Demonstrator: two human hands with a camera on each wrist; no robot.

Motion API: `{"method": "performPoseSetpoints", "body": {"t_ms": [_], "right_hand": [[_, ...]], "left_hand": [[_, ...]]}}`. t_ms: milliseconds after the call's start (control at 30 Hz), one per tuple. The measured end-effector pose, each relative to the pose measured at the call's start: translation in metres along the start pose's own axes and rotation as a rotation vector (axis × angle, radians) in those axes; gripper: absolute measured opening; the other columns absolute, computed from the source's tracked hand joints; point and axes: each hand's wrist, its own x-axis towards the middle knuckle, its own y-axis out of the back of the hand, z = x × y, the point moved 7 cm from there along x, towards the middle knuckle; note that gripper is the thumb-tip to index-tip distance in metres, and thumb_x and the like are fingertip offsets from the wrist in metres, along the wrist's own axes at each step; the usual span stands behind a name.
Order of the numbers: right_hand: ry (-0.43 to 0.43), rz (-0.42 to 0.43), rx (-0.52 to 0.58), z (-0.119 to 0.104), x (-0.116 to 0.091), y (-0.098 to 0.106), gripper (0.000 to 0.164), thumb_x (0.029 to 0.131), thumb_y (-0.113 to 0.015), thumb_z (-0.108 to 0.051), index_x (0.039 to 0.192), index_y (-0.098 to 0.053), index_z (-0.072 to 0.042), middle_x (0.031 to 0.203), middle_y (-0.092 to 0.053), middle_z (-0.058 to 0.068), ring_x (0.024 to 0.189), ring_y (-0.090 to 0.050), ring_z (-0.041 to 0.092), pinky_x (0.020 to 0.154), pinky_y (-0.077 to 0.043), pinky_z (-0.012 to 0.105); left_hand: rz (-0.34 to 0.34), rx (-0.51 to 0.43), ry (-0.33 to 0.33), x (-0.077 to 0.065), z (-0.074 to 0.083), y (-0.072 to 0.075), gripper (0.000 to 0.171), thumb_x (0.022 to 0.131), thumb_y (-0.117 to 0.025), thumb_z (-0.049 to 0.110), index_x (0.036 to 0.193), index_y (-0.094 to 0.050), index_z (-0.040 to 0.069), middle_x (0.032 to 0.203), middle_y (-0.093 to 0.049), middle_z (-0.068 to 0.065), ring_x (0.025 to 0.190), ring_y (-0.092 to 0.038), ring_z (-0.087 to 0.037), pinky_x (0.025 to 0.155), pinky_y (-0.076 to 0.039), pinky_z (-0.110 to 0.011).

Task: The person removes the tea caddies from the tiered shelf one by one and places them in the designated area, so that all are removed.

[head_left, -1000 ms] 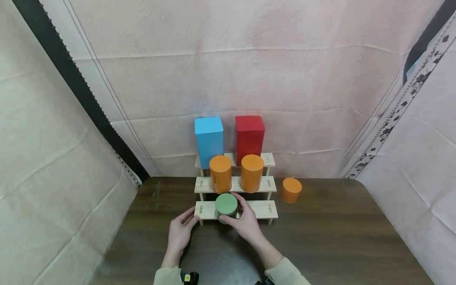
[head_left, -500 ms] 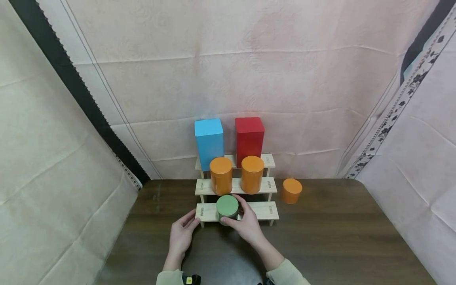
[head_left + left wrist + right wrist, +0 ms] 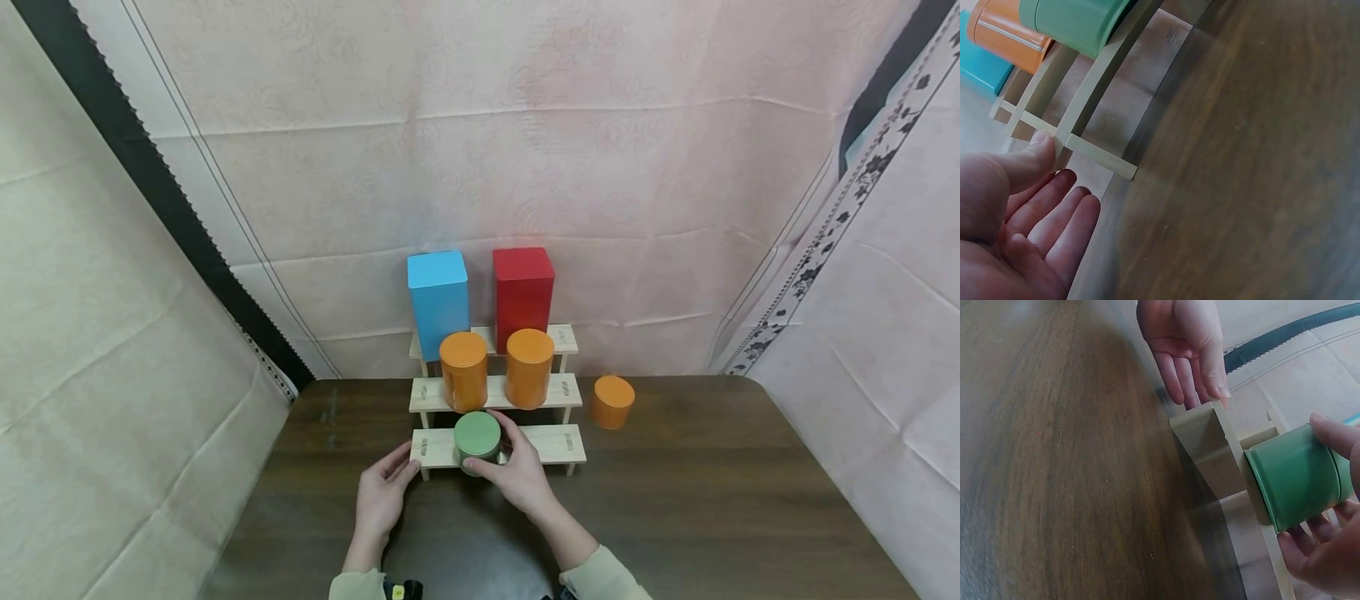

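The left hand [image 3: 378, 498] lies with relaxed, nearly straight fingers against the left end of the stepped wooden rack [image 3: 558, 443], thumb on the corner of its lowest step; its grip is released and holds nothing. In the left wrist view the same hand [image 3: 1019, 219] shows an open palm beside the rack's leg [image 3: 1094, 156].

To the right of it, the green tin [image 3: 477, 440] stands upright on the lowest step, left of that step's middle, its long axis vertical. The right hand [image 3: 517, 475] is the nearer one: its grip is grasping the tin, thumb on the near side, fingers curled round the right and back, so the tin lies just forward and left of the palm. The right wrist view shows the tin [image 3: 1297, 475] seated on the step, with the fingertips [image 3: 1335, 434] wrapped round its wall.

By count: one green tin; three orange tins, two on the middle step [image 3: 463, 371] [image 3: 528, 367] and one on the dark surface [image 3: 675, 492] to the right of the rack [image 3: 612, 402]; one blue box [image 3: 438, 302] and one red box [image 3: 522, 295] on the top step; one rack of three steps.
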Motion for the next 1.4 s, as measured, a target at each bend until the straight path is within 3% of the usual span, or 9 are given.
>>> {"method": "performPoseSetpoints", "body": {"t_ms": [967, 1400], "right_hand": [[-0.003, 0.005, -0.033, 0.0009, 0.0001, 0.0023, 0.086, 0.084, -0.095, -0.028, 0.157, -0.051, -0.017, 0.150, -0.059, 0.008, 0.133, -0.058, 0.030, 0.115, -0.044, 0.056], [-0.019, 0.025, 0.020, 0.0009, -0.0011, 0.0092, 0.084, 0.083, -0.096, -0.024, 0.155, -0.054, -0.019, 0.150, -0.059, 0.007, 0.134, -0.058, 0.030, 0.114, -0.045, 0.057]], "left_hand": [[-0.004, -0.011, 0.001, -0.0008, 0.0005, -0.0019, 0.043, 0.103, -0.075, 0.011, 0.144, -0.066, 0.002, 0.144, -0.065, -0.020, 0.134, -0.062, -0.032, 0.095, -0.056, -0.023], [0.000, -0.009, 0.008, -0.0014, -0.0001, -0.0010, 0.043, 0.103, -0.075, 0.012, 0.144, -0.067, 0.003, 0.145, -0.065, -0.019, 0.134, -0.062, -0.031, 0.095, -0.056, -0.023]]}}
